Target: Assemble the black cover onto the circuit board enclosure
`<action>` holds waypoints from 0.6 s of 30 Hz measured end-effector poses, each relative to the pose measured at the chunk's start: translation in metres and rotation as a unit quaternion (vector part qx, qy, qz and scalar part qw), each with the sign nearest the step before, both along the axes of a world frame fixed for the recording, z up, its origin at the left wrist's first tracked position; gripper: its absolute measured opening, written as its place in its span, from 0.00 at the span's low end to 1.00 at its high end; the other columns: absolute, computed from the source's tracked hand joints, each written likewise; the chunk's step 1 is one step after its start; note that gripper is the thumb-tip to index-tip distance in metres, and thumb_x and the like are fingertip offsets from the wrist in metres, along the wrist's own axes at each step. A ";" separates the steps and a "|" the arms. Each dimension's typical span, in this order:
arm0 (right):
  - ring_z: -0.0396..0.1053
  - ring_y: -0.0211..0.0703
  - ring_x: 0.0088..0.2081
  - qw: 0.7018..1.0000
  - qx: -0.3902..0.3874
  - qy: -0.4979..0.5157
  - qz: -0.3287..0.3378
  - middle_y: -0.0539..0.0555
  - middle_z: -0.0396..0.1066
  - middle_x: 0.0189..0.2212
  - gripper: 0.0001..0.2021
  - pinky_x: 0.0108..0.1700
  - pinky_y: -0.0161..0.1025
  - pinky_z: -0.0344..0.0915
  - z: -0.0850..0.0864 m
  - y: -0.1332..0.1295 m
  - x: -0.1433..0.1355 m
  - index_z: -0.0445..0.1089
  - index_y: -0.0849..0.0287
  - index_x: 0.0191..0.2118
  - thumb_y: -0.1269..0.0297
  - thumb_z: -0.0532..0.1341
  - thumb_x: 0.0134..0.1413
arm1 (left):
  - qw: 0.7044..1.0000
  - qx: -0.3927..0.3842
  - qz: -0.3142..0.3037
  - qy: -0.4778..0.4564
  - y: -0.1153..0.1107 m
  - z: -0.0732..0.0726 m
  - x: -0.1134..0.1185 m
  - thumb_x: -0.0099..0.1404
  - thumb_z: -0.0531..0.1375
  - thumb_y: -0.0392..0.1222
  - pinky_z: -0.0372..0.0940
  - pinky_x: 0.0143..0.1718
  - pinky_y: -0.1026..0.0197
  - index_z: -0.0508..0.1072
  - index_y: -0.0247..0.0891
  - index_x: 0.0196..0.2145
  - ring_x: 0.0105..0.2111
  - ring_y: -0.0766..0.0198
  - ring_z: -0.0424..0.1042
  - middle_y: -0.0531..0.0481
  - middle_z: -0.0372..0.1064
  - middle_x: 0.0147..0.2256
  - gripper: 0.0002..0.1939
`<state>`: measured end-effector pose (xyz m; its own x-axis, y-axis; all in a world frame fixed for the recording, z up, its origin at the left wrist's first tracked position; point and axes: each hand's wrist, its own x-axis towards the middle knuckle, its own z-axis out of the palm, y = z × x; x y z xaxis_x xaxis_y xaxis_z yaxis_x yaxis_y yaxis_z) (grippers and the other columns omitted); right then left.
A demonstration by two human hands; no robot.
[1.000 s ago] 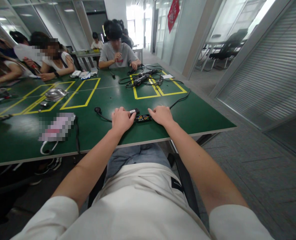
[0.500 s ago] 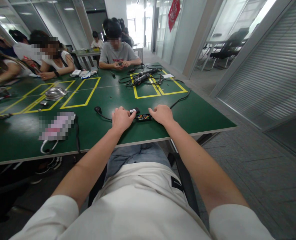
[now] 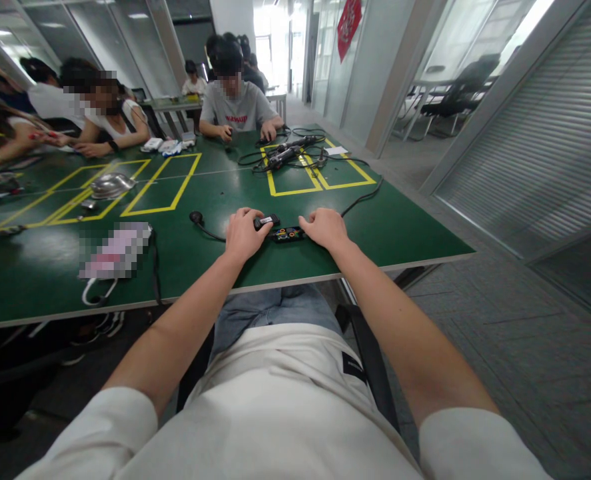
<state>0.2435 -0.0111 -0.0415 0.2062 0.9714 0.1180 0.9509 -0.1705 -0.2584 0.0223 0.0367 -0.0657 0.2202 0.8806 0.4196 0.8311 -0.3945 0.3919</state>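
A small black board with orange and coloured marks [image 3: 288, 233] lies on the green table near its front edge, between my hands. My left hand [image 3: 245, 233] is curled at its left end, thumb toward a black piece with a white label [image 3: 269, 220]. What its fingers close on is hidden. My right hand [image 3: 325, 228] is curled at the board's right end, thumb and fingers close together, their grip too small to tell. A cable with a round black end [image 3: 196, 217] runs to my left hand. Another black cable [image 3: 362, 200] leads away behind my right hand.
A pixelated pink and white item [image 3: 118, 252] with a white loop and a dark strap lies at the left. Black devices with tangled cables [image 3: 285, 157] rest on yellow tape outlines farther back. A metal bowl [image 3: 111, 185] stands left. People sit around the table [image 3: 405, 233].
The person across the table has moved their hands apart, one now near the cables. My own hands have hardly moved.
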 end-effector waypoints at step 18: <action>0.81 0.61 0.59 0.999 -0.009 -0.024 0.023 0.69 0.85 0.56 0.31 0.59 0.46 0.68 -0.003 0.003 0.002 0.87 0.60 0.56 0.54 0.46 0.84 | 0.963 -0.002 -0.265 0.048 -0.010 0.004 0.006 0.80 0.61 0.48 0.69 0.65 0.41 0.86 0.45 0.60 0.55 0.47 0.78 0.40 0.82 0.55 0.18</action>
<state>0.2450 -0.0086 -0.0446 0.1557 0.9818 0.1085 0.9691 -0.1305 -0.2095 0.0282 0.0272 -0.0613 0.6769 0.6347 0.3726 0.5451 -0.7725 0.3257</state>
